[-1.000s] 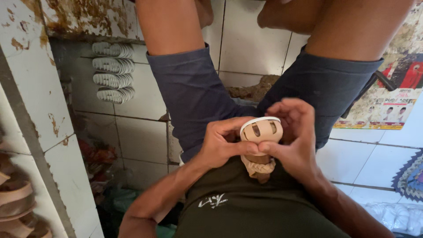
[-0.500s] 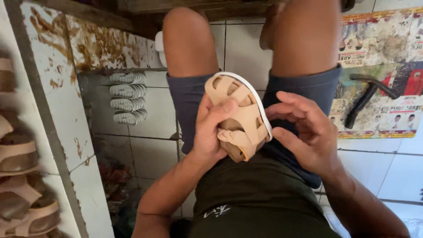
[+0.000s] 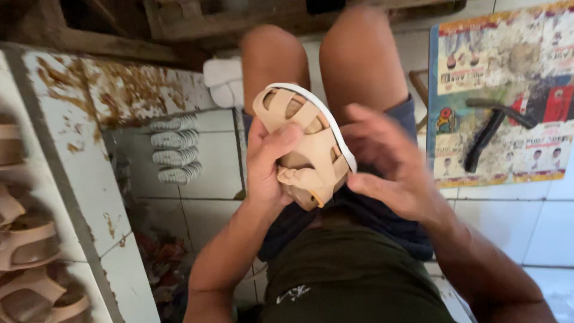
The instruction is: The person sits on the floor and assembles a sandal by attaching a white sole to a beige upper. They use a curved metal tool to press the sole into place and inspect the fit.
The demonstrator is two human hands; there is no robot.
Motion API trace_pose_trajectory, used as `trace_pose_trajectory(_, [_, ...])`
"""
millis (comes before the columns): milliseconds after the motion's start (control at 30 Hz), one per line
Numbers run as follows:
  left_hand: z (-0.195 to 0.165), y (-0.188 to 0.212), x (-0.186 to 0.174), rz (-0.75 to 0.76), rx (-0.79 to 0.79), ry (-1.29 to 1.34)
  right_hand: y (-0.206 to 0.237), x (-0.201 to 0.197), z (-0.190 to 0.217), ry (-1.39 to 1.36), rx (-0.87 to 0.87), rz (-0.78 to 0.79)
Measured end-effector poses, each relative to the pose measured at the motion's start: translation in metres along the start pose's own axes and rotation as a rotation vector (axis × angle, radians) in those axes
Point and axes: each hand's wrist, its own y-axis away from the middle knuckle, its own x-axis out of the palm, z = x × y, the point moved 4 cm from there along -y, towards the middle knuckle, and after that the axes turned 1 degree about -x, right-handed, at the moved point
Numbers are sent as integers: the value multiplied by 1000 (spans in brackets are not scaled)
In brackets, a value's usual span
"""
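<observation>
Tiled floor (image 3: 538, 233) w/ stained white tiled ledge (image 3: 66, 161) at left, printed poster (image 3: 502, 90) spread at right w/ dark hammer-like tool (image 3: 487, 134) on it. More beige sandals (image 3: 27, 251) lined up on ledge, stack of white ribbed soles (image 3: 173, 149) by wall. Seated, knees up, beige strappy sandal (image 3: 308, 149) w/ white sole edge held over lap. Left hand (image 3: 269, 161) wrapped round upper, thumb pressed on straps, firm grip. Right hand (image 3: 388, 167) half open, blurred, fingers at heel/sole side, touching but not clamped. Judged step: checking/pressing strap-to-sole fit. Next move prob needs steady left grip + right fingers working along sole edge.
</observation>
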Motion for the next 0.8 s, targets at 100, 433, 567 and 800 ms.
trace_pose_trajectory(100, [-16,-26,5,188,20,-139,-10,8,-27,-217,200,-10])
trace_pose_trajectory(433, [-44,-86,19,220,445,-1275,-66,-9,41,1079,-636,-335])
trace_pose_trajectory(567, [-46,-88,26,430,548,-1151,-79,-8,71,1183,-753,-278])
trace_pose_trajectory(800, [-51,-88,27,280,702,-1265,-89,3,78,1259,-744,-122])
